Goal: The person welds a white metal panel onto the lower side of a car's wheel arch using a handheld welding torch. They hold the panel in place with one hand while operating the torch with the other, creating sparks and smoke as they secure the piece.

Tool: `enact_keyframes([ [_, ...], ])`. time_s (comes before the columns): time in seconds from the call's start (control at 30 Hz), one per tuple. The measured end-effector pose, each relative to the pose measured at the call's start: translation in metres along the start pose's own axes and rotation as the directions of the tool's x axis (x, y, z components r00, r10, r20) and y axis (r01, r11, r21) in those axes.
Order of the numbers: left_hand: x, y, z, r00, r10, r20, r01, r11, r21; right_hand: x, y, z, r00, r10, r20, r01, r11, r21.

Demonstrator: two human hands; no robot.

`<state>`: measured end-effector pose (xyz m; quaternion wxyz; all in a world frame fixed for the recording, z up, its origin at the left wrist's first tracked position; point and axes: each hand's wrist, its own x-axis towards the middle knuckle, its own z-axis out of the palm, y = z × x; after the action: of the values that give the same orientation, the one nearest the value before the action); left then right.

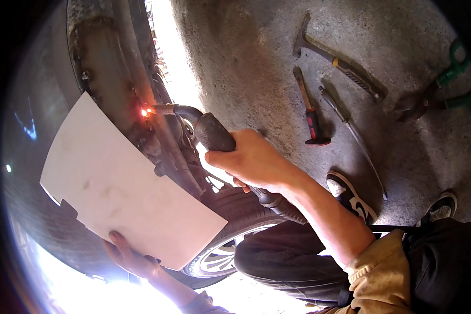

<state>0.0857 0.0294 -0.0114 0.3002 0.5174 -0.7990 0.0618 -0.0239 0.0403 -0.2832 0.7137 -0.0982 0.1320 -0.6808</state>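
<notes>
Gripping torch (214, 133) in right hand (256, 159), fingers closed round handle | aiming neck leftward, tip right by glowing spot (145, 112) on metal panel (103, 63), left of and slightly ahead of right hand, nearer to it | pinching white board (133, 183) by near edge in left hand (130, 255), long axis slanting far-left to near-right, between left hand and spot
</notes>
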Motion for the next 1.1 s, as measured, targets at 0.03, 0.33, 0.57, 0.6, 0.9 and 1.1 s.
enact_keyframes([
  [0.03, -0.001, -0.001, -0.002, 1.000, 0.002, 0.008, -0.002, 1.000, 0.013, 0.001, 0.001, 0.001, 1.000, -0.003, 0.009, 0.003, 1.000, 0.006],
  [0.33, -0.005, -0.001, 0.003, 0.999, 0.035, 0.026, -0.035, 0.999, 0.003, -0.002, -0.001, 0.002, 1.000, -0.012, 0.024, 0.012, 1.000, 0.010],
  [0.57, -0.010, 0.004, 0.010, 0.999, 0.028, 0.032, -0.032, 0.991, 0.130, -0.002, 0.000, 0.004, 0.999, -0.031, 0.009, 0.031, 0.999, -0.004],
  [0.6, -0.011, 0.004, 0.014, 0.999, 0.048, 0.021, -0.051, 0.989, 0.139, -0.002, 0.000, 0.004, 0.999, -0.034, 0.001, 0.034, 0.999, -0.009],
  [0.9, -0.004, -0.008, 0.015, 0.984, 0.081, 0.161, -0.097, 0.991, 0.092, -0.002, -0.001, 0.006, 1.000, -0.011, 0.009, 0.011, 0.998, -0.054],
  [1.1, -0.009, 0.000, 0.015, 0.998, 0.051, 0.028, -0.055, 0.980, 0.193, 0.001, 0.005, 0.008, 0.997, -0.073, 0.019, 0.072, 0.996, 0.054],
])
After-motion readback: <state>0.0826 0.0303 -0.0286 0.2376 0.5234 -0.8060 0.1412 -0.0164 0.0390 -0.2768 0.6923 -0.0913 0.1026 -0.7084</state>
